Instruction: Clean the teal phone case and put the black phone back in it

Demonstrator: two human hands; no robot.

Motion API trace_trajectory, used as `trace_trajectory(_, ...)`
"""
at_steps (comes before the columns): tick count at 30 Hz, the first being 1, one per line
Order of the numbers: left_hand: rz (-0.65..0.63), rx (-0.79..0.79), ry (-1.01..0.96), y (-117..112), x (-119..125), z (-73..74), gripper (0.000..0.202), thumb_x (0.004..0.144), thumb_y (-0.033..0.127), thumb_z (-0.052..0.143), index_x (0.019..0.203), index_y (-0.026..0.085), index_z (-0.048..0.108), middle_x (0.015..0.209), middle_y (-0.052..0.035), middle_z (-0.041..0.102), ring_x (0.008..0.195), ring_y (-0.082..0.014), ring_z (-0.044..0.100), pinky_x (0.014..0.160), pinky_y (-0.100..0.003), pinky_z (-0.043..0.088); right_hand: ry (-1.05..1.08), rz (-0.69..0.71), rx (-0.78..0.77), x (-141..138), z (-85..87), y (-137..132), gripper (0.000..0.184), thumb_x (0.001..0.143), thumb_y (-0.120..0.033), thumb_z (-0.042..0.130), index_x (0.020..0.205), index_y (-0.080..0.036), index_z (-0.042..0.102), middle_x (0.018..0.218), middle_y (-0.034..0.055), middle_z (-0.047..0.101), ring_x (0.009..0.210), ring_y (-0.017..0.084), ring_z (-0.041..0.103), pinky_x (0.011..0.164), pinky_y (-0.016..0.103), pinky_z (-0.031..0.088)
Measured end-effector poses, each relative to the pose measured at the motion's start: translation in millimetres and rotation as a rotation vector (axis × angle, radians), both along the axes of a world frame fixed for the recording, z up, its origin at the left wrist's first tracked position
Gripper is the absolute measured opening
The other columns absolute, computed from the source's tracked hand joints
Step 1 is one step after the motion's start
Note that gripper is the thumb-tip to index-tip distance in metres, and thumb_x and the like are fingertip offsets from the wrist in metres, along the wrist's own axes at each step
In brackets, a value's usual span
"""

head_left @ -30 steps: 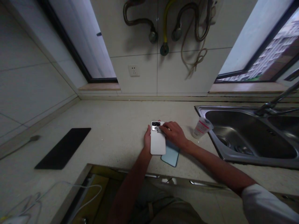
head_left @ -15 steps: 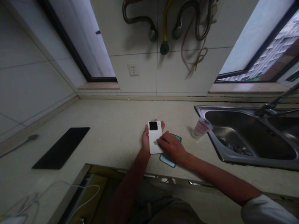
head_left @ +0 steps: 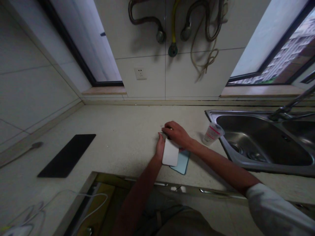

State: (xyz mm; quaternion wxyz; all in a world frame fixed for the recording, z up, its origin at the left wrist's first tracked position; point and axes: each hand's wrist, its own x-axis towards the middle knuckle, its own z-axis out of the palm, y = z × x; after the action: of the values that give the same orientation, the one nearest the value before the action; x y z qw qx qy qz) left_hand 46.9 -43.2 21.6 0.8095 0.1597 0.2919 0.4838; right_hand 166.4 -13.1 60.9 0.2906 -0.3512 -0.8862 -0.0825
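My left hand is closed around the left edge of a white phone, whose plain back faces up. The phone is tilted above a light-blue phone case that lies on the counter. Over the top end of the phone my right hand is closed, fingertips pinched together, and hides the camera block. A small pale scrap shows at those fingertips; I cannot make out what it is.
A clear plastic cup with red print stands beside the steel sink. On the left lie a black mat and a white cable. Hoses and a socket are on the wall behind the counter.
My right hand has moved from the middle of the phone's back up to its top end, covering the camera block. The phone has shifted slightly right and nearer, with more of the case showing.
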Motion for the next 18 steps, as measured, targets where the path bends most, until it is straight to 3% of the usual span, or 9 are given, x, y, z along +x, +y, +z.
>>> trace_trajectory(5,-0.083,-0.037,-0.125,2,-5,-6.3,0.066,0.092,0.070,0.039,0.123,0.017,0.063,0.098,-0.0128,0.072,0.095,-0.0307,0.069,0.082,-0.042,0.056,0.115,-0.086,0.030,22,-12.2,-2,0.020,0.096,-0.012,0.051,0.099,-0.017,0.070,0.094,0.0130,0.064,0.088,0.025,0.057,0.074,0.038,0.051)
trace_trajectory(12,0.022,0.004,-0.241,3,-8,-3.1,0.052,0.092,0.063,0.045,0.117,0.023,0.066,0.118,-0.0139,0.069,0.112,-0.0313,0.065,0.091,-0.045,0.052,0.124,0.078,-0.032,31,-40.5,-53,0.024,0.093,-0.011,0.049,0.104,-0.018,0.069,0.095,0.0136,0.067,0.084,0.025,0.063,0.069,0.038,0.055)
trace_trajectory(15,0.028,-0.010,-0.269,2,-9,-3.8,0.048,0.091,0.060,0.049,0.116,0.022,0.065,0.123,-0.0153,0.067,0.120,-0.0328,0.061,0.096,-0.048,0.049,0.149,0.108,-0.112,28,-39.4,-72,0.025,0.093,-0.013,0.050,0.109,-0.021,0.068,0.103,0.0152,0.067,0.092,0.027,0.064,0.076,0.042,0.057)
trace_trajectory(18,0.045,0.009,-0.294,3,-10,-8.9,0.050,0.090,0.058,0.052,0.120,0.020,0.063,0.125,-0.0162,0.066,0.122,-0.0334,0.059,0.101,-0.051,0.045,0.135,0.139,-0.214,26,-37.1,-83,0.032,0.096,-0.029,0.054,0.127,-0.021,0.060,0.118,0.0154,0.064,0.108,0.030,0.062,0.091,0.048,0.055)
